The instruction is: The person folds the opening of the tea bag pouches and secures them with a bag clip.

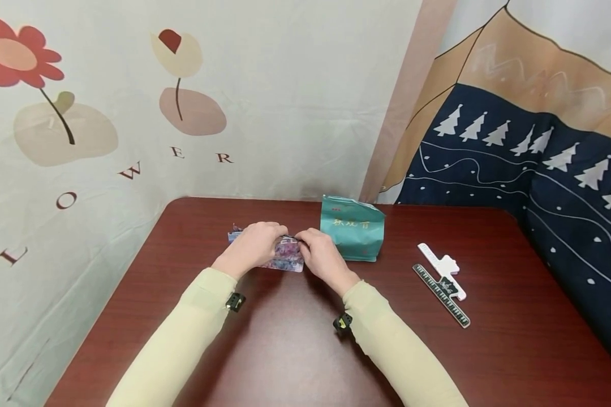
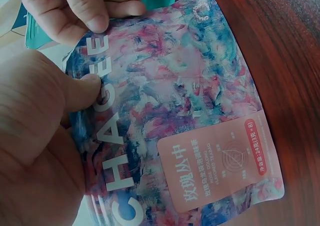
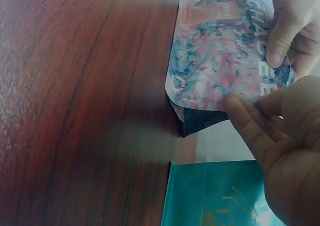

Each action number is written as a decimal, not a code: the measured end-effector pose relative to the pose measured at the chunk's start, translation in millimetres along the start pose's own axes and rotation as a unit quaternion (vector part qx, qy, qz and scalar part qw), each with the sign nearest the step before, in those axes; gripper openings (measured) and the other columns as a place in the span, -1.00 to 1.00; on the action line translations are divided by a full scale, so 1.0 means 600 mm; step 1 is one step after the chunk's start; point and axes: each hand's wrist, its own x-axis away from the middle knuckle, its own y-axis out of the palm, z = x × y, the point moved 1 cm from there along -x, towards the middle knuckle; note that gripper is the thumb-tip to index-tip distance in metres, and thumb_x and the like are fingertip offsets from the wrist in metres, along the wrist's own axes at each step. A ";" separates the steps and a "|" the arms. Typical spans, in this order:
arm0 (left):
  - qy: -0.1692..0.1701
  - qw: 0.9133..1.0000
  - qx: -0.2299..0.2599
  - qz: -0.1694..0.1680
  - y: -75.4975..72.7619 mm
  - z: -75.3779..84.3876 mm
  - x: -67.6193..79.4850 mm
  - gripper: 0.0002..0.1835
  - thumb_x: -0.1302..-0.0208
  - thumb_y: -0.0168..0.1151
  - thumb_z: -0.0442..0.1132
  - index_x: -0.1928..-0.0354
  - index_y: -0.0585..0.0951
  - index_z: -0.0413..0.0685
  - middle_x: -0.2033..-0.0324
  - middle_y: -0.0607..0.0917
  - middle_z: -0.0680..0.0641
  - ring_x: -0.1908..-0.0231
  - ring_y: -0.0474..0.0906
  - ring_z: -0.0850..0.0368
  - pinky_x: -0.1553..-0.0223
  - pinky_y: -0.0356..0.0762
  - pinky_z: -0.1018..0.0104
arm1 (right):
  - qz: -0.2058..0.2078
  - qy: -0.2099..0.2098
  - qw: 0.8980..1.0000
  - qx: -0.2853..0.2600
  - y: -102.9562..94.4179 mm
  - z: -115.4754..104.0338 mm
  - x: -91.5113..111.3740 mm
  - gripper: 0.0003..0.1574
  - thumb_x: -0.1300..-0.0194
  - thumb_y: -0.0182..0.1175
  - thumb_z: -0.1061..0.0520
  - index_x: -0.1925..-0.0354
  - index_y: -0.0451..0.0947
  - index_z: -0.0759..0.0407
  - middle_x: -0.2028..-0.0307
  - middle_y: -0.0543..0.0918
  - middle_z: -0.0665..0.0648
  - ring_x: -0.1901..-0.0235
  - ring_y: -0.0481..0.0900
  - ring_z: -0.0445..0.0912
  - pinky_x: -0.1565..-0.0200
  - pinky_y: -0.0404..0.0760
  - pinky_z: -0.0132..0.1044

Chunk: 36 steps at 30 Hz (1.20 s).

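Facing person point(image 1: 188, 333), pouch point(image 2: 175, 105) spans crosswise, top pinched by hands point(image 1: 257, 243) point(image 1: 323, 257).

The left forearm point(image 1: 180, 333) and the right forearm point(image 1: 402, 345), both in long pale yellow-green cloth sleeves, reach forward and angle inward toward each other. The bare left hand point(image 1: 255, 243) pinches — its thumb laid across the front, its fingers partly hidden. The bare right hand point(image 1: 327, 255) grips close by — digits bent, tips near the left thumb.
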 end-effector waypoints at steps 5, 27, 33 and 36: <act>0.014 1.000 0.014 0.016 -0.002 -0.001 0.004 -0.86 -0.34 0.21 -0.44 0.29 0.69 -0.09 0.39 0.69 -0.05 0.36 0.66 -0.05 0.25 0.64 0.06 | 0.002 0.006 1.000 0.003 0.001 -0.003 0.001 -0.88 -0.40 0.24 0.34 0.15 0.70 0.24 0.25 0.72 0.17 0.22 0.70 0.02 0.11 0.68 -0.09; -0.049 0.998 0.018 -0.045 -0.012 -0.019 0.003 -0.83 -0.44 0.27 -0.25 0.33 0.75 0.12 0.45 0.74 0.06 0.42 0.60 0.06 0.34 0.55 0.11 | -0.005 -0.021 1.000 0.016 0.002 0.002 0.008 -0.70 -0.36 0.26 0.38 0.01 0.77 0.21 0.32 0.65 0.14 0.31 0.64 -0.03 0.24 0.67 -0.19; -0.052 0.998 0.018 -0.042 -0.009 -0.020 0.003 -0.85 -0.43 0.29 -0.25 0.33 0.73 0.13 0.46 0.73 0.06 0.44 0.61 0.05 0.39 0.53 0.12 | -0.012 -0.013 1.000 -0.004 0.002 0.002 0.013 -0.70 -0.43 0.24 0.27 -0.07 0.74 0.29 0.25 0.70 0.18 0.25 0.67 0.00 0.21 0.67 -0.13; -0.047 0.998 0.016 -0.036 -0.007 -0.021 0.003 -0.85 -0.42 0.31 -0.26 0.35 0.73 0.11 0.48 0.73 0.05 0.46 0.58 0.06 0.41 0.52 0.14 | -0.012 -0.005 1.000 -0.023 0.002 0.002 0.014 -0.68 -0.47 0.21 0.22 -0.08 0.72 0.33 0.22 0.75 0.21 0.20 0.71 0.05 0.14 0.69 -0.07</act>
